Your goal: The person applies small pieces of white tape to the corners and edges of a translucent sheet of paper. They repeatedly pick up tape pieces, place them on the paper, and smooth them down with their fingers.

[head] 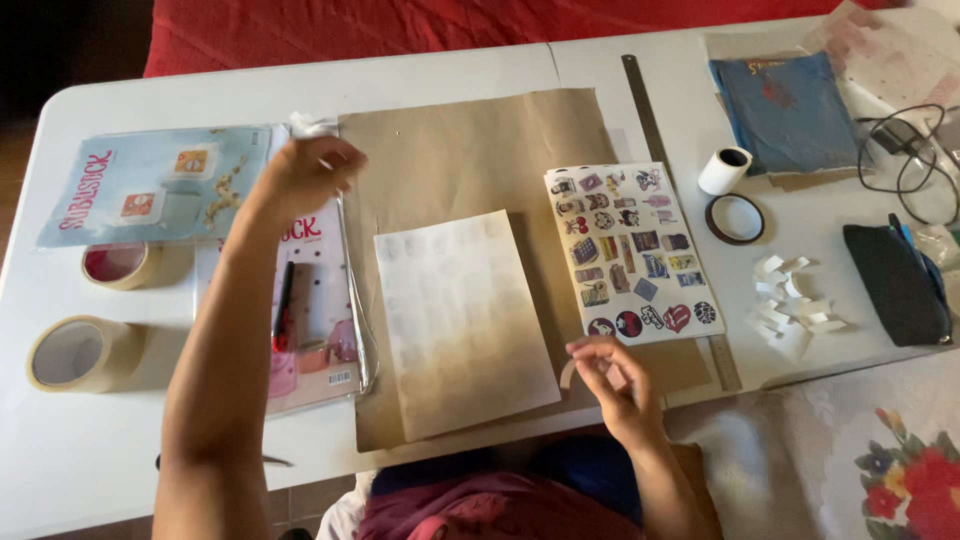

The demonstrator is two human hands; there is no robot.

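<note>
Surroundings: a brown paper sheet point(460, 160) lies at centre frame with a pale backing sheet point(465, 320) on top of it, slightly tilted. Just right of that, a sticker sheet point(632, 252) covered in small coloured stickers. A metal ruler point(650, 120) runs from the upper middle down under the sticker sheet and comes out at its lower right. Right of the stickers: a white roll point(724, 170), a dark tape ring point(736, 219), a heap of white paper scraps point(795, 305), a black pencil case point(897, 282), a blue garment in a clear bag point(785, 110) and a black cable point(915, 150). At left: two glossy packets point(150, 185), one overlapping the other, a red-and-black pen point(283, 305) on the lower one, and two rolls of masking tape point(75, 352).

Grip: my left hand point(305, 175) is raised at upper left of centre, fingers closed on a crumpled white scrap point(312, 124) that sticks out above them, over the edge of the brown paper. My right hand point(612, 375) sits at lower centre, just below the sticker sheet, fingertips pinched together on a small curved pale strip point(568, 373). Nothing stands between either hand and the sheets.

Surface: white folding table point(90, 450); red fabric point(400, 30) beyond its top edge; floral cloth point(890, 460) at lower right.
</note>
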